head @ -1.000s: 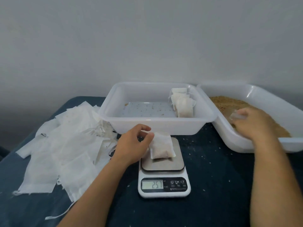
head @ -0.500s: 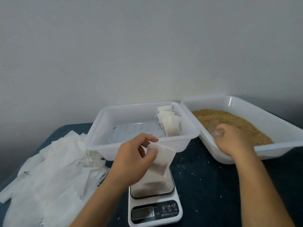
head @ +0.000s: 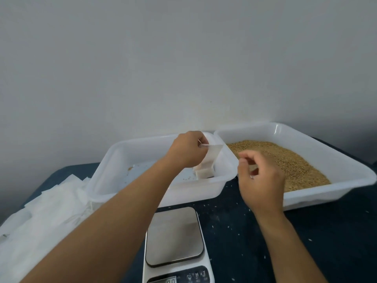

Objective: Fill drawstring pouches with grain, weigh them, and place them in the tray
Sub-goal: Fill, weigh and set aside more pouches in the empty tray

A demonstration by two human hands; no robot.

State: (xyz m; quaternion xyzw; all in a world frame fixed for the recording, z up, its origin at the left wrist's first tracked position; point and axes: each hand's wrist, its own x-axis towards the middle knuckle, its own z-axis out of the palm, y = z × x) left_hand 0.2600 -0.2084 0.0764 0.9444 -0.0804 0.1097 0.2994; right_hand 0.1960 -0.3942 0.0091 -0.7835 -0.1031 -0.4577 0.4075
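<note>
Left hand (head: 186, 150): fingers (head: 201, 144) pinched on the top edge of a filled pouch (head: 212, 153), which hangs below them over the right end of the tray (head: 106, 170).

Change: a second ago this pouch lay on the scale (head: 173, 235) under the same fingers; now the platform is bare and the pouch is lifted across the tray's near wall. Weighing looks finished for this one; what remains is lowering and letting go.

Below the left fingers: stored pouches (head: 204, 172) stand against the tray's right wall, the hanging pouch just above them, touching or not I cannot tell.

Right hand (head: 261, 176): has drawn back from the grain to hover at the near-left corner of the grain bin (head: 326, 193), fingers (head: 247, 160) loosely curled. Something small and pale may sit between thumb and forefinger; the blur leaves it uncertain.

Beyond the right fingers: brown grain (head: 295, 160) fills the bin.

Far left of both hands: a heap of empty pouches (head: 44, 217) on the dark bench (head: 336, 242), loose grains scattered about.
</note>
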